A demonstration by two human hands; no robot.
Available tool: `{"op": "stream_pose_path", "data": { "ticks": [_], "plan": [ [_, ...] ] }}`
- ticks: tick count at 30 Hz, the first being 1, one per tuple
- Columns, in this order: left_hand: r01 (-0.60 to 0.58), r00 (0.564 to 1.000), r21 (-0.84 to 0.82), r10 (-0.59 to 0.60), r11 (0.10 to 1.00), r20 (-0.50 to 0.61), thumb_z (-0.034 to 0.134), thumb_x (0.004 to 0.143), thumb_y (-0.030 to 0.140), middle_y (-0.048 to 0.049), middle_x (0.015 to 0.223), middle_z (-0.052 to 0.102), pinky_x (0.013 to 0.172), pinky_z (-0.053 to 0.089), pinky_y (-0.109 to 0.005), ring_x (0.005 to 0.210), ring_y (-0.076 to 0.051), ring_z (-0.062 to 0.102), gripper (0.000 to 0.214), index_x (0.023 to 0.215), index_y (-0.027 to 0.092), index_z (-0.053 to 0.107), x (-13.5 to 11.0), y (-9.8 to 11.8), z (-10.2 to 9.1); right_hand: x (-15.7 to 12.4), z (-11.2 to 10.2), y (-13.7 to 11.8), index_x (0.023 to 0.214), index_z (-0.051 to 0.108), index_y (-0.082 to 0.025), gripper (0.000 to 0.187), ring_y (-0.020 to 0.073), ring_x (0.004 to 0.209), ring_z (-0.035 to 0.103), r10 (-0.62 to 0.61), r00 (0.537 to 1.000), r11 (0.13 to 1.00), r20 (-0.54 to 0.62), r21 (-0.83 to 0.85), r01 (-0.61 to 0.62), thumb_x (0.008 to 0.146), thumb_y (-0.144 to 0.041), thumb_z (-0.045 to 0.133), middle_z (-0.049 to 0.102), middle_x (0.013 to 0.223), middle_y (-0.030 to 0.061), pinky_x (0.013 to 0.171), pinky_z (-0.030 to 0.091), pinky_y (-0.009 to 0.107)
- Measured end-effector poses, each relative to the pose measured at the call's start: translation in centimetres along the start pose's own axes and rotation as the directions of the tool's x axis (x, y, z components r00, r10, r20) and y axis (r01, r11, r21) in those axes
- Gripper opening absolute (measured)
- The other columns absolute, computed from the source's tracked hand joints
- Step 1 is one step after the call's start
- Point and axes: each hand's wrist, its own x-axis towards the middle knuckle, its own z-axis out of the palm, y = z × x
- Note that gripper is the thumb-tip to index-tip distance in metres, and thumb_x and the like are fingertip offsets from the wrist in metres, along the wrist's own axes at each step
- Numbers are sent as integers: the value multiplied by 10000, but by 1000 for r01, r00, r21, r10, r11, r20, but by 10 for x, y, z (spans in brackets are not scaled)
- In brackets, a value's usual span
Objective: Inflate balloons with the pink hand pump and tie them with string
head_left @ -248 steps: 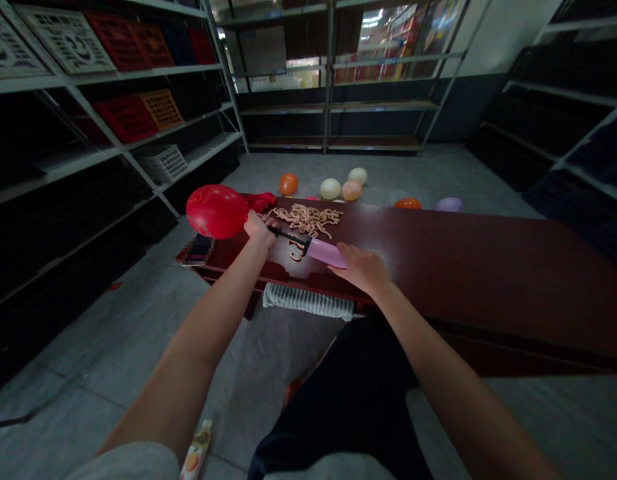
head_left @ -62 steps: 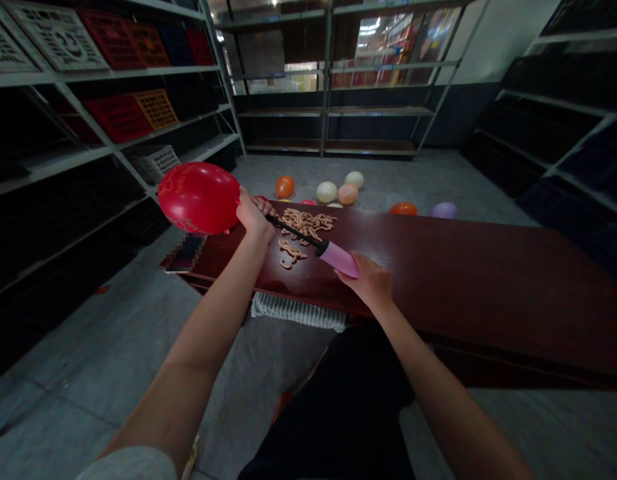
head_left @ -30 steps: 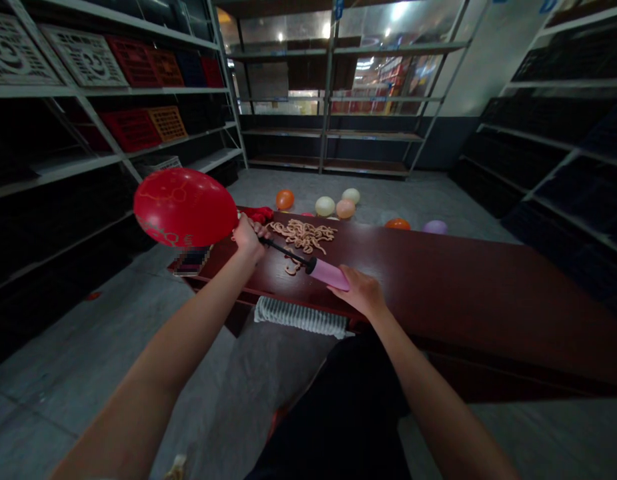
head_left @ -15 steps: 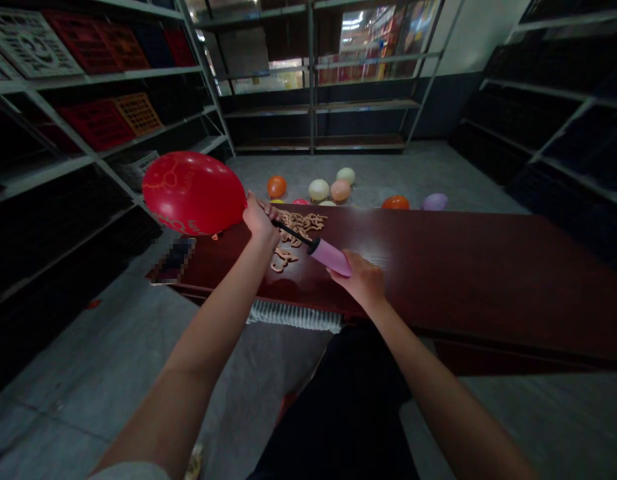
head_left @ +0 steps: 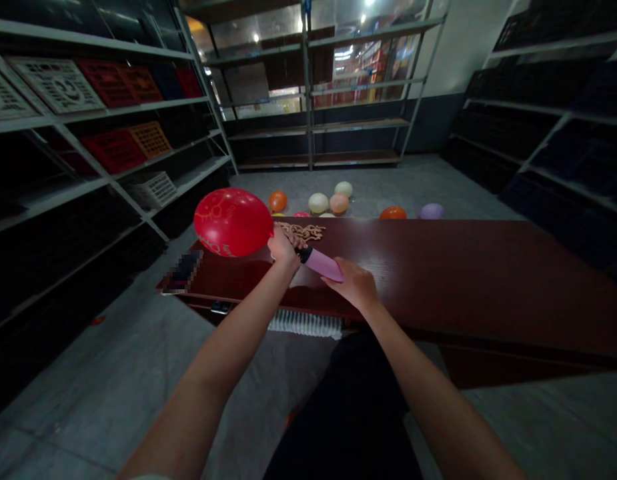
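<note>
Skin on the red balloon (head_left: 233, 222) looked round and shiny, its printed pattern spread wide, so I judged the filling well along. My left hand (head_left: 284, 246) was closed around the balloon's neck and the black end of the pink pump (head_left: 324, 265); my fingers hid the join, so I could not tell how the neck sat there. My right hand (head_left: 357, 283) was wrapped around the pump's other end. Hardly any shaft showed between, which made me think the pump was pushed nearly all the way in. Closing off the neck seemed left undone. Several filled balloons (head_left: 318, 203) lay on the floor (head_left: 378, 175) beyond the table (head_left: 463, 280); tan strips (head_left: 308, 232) lay heaped behind my left hand.

I held the red balloon up at the table's left end, near a blurred phone-like thing (head_left: 185, 270) at the corner. The widest stretch of table ran off past my right hand. Its near edge passed below my wrists, with a striped cloth (head_left: 305, 323) showing beneath.
</note>
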Motion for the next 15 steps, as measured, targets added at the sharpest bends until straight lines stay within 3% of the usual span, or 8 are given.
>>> {"op": "stream_pose_path", "data": {
  "ticks": [7, 15],
  "plan": [
    [-41, 994, -30, 38, 999, -104, 449, 1037, 222, 84, 452, 256, 380, 209, -218, 345, -62, 248, 449, 623, 215, 277, 0, 41, -33, -6, -4, -1, 1246, 673, -191, 460, 248, 871, 757, -148, 989, 989, -3, -14, 148, 920, -513, 699, 796, 1071, 103, 707, 476, 304],
    [-102, 989, -46, 96, 994, -117, 439, 1025, 193, 84, 462, 250, 384, 208, -219, 346, -60, 245, 433, 626, 211, 273, 19, 109, -58, -7, -4, -2, 1213, 682, -184, 418, 260, 867, 764, -236, 972, 972, 15, 13, 236, 922, -482, 707, 795, 1061, 114, 725, 519, 331]
  ]
}}
